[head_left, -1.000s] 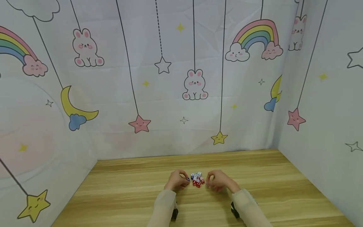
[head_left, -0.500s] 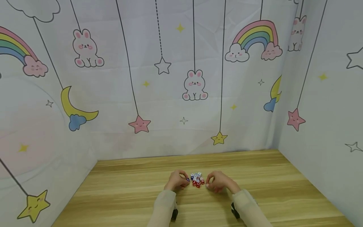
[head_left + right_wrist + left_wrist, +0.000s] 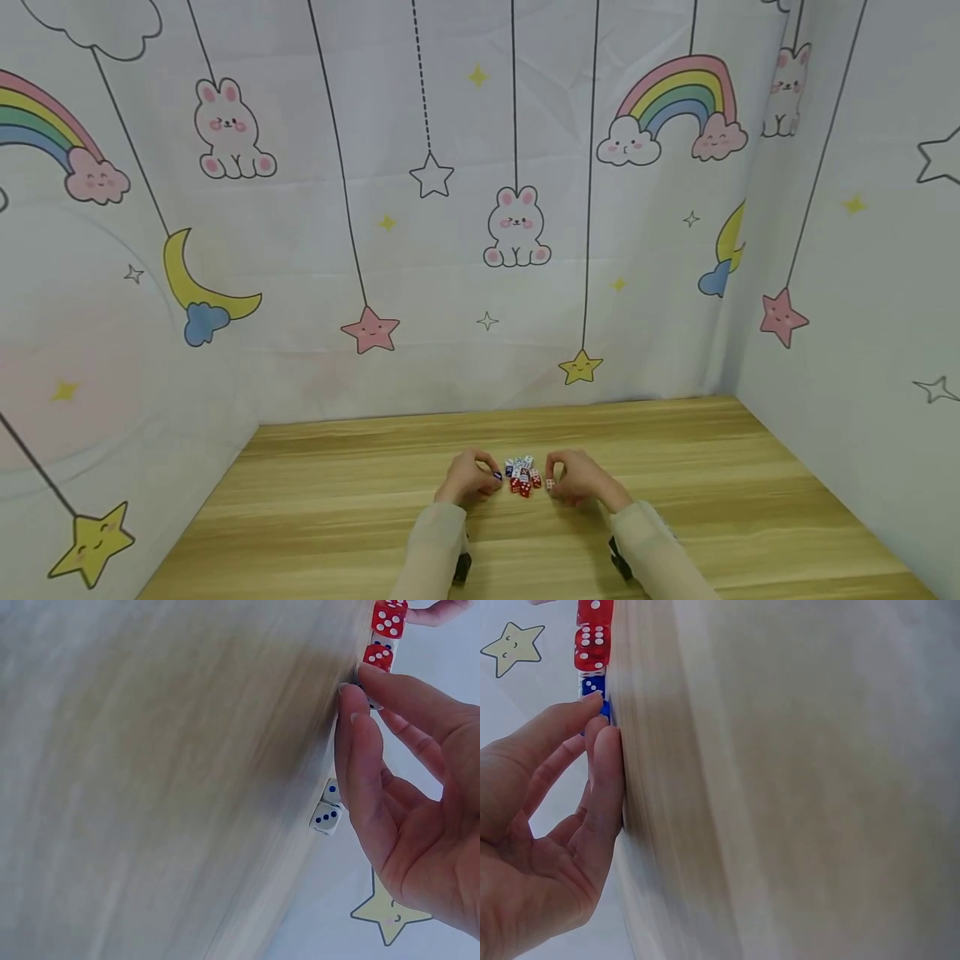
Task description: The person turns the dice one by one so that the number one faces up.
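My left hand [image 3: 468, 477] pinches a blue die [image 3: 497, 476] between thumb and fingertips, just left of a pile of dice. Only a sliver of that die shows in the left wrist view. On the pile's other side my right hand [image 3: 579, 477] holds a white die [image 3: 550, 483] at its fingertips, low over the table. The fingers mostly cover it in the right wrist view. The pile mixes red dice [image 3: 524, 490], white dice [image 3: 517, 462] and blue dice [image 3: 509, 471], huddled together. In the left wrist view, red dice [image 3: 592, 646] stand beyond the fingertips.
White dice faces [image 3: 325, 817] with blue spots show beside the right fingers in the right wrist view. The wood-grain table [image 3: 360, 500] is bounded by a printed cloth backdrop [image 3: 450, 275] behind and at both sides.
The white die at the right fingertips has risen slightly and turned, showing a dotted face more clearly. The right hand shifted a little; the left hand and pile look unchanged.
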### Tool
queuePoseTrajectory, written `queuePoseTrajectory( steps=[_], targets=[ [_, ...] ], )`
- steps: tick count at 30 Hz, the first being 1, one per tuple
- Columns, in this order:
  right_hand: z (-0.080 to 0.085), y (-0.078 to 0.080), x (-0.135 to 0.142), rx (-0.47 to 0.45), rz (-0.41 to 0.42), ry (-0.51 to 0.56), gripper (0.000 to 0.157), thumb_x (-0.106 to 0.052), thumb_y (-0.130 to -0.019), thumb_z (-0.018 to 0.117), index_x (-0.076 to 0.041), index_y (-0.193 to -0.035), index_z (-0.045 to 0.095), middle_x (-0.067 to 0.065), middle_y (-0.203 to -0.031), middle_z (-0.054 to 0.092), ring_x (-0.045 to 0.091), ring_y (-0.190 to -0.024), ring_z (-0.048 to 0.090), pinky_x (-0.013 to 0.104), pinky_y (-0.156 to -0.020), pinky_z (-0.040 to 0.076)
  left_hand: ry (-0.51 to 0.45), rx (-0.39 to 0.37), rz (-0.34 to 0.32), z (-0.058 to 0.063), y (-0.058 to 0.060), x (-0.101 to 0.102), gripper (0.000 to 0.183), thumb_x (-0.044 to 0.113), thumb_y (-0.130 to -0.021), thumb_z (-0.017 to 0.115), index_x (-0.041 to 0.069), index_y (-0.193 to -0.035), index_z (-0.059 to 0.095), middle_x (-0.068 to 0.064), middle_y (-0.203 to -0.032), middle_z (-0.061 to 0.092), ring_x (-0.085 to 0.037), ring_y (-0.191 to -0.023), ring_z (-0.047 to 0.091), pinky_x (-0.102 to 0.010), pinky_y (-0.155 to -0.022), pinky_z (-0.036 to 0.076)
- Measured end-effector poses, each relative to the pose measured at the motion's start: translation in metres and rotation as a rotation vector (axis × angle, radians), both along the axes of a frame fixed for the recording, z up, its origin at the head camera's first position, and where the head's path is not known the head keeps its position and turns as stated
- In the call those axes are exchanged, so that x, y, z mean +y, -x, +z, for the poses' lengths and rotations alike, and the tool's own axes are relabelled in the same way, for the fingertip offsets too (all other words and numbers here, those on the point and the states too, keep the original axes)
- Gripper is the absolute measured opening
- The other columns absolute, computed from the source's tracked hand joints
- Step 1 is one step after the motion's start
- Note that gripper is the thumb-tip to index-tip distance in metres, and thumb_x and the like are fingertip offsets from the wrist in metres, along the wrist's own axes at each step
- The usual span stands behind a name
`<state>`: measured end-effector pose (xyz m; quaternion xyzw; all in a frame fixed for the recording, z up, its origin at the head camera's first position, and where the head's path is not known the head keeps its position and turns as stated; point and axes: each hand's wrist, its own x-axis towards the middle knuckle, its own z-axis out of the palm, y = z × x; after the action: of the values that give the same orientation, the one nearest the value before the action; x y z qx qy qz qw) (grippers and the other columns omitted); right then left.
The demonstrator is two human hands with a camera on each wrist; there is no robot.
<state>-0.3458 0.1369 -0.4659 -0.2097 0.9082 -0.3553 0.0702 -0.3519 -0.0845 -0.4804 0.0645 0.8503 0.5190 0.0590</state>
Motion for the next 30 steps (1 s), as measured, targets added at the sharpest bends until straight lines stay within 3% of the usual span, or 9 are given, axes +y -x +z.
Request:
queuePoseTrajectory(
  steps=[7, 17, 30],
  targets=[
    [0.0014, -0.0003, 0.0020, -0.034, 0.015, 0.022, 0.019, 0.006, -0.066, 0.066, -0.002, -0.079, 0.054, 0.009, -0.055, 0.062, 0.010, -0.042, 0.054, 0.025, -0.036, 0.043, 0.007, -0.004, 0.001, -0.0001, 0.0008, 0.0013, 0.013, 0.001, -0.070, 0.070, 0.000, -0.082, 0.065, -0.005, -0.060, 0.060, -0.011, -0.049, 0.054, -0.025, -0.043, 0.049],
    [0.0011, -0.0005, 0.0034, -0.032, 0.037, 0.004, 0.016, -0.001, -0.070, 0.069, -0.004, -0.078, 0.055, 0.008, -0.057, 0.062, 0.012, -0.044, 0.056, 0.026, -0.036, 0.044, 0.009, 0.001, -0.006, 0.0017, -0.0003, 0.0000, 0.013, 0.001, -0.071, 0.070, -0.001, -0.083, 0.064, -0.005, -0.059, 0.059, -0.011, -0.049, 0.054, -0.025, -0.042, 0.048],
    [-0.0001, 0.0012, 0.0094, -0.022, -0.022, 0.042, 0.011, -0.002, -0.070, 0.068, -0.004, -0.078, 0.060, 0.003, -0.055, 0.058, 0.011, -0.042, 0.052, 0.026, -0.037, 0.044, 0.016, 0.002, -0.004, 0.0006, -0.0001, 0.0008, 0.013, 0.000, -0.070, 0.070, -0.001, -0.082, 0.064, -0.006, -0.059, 0.060, -0.011, -0.049, 0.055, -0.025, -0.043, 0.049]
  ],
)
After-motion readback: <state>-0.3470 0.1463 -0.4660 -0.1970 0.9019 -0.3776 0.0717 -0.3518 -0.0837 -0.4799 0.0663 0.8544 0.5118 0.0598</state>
